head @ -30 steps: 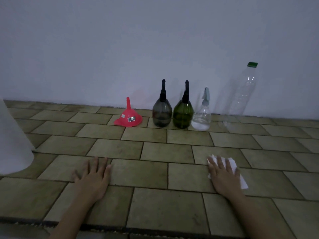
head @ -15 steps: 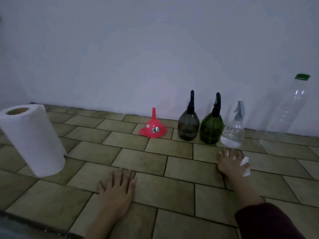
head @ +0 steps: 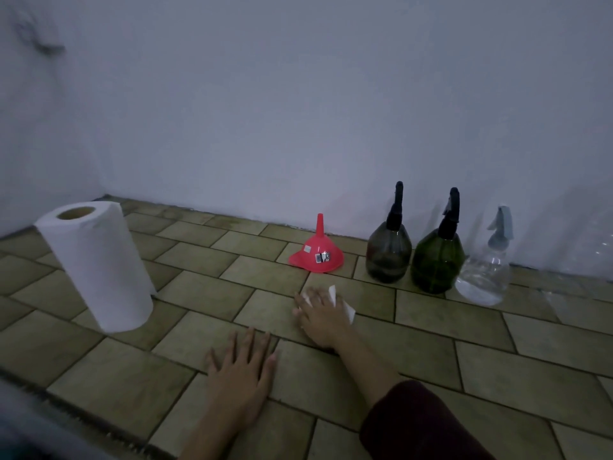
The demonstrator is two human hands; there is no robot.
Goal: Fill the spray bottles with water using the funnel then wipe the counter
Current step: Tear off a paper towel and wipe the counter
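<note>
Tiled counter (head: 205,290), funnel (head: 316,252), bottles (head: 388,252)

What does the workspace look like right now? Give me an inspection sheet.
Surface: tiled counter, dim light.
Job's things: red funnel upside down; three spray bottles capped, in a row by the wall; paper towel under the right hand.
Clutter: towel roll upright at left; clear bottle at right edge, blurred.
Hands: left hand flat on tiles; right hand pressing the towel.
Cables: nothing seen.
Surroundings: bare wall.
</note>
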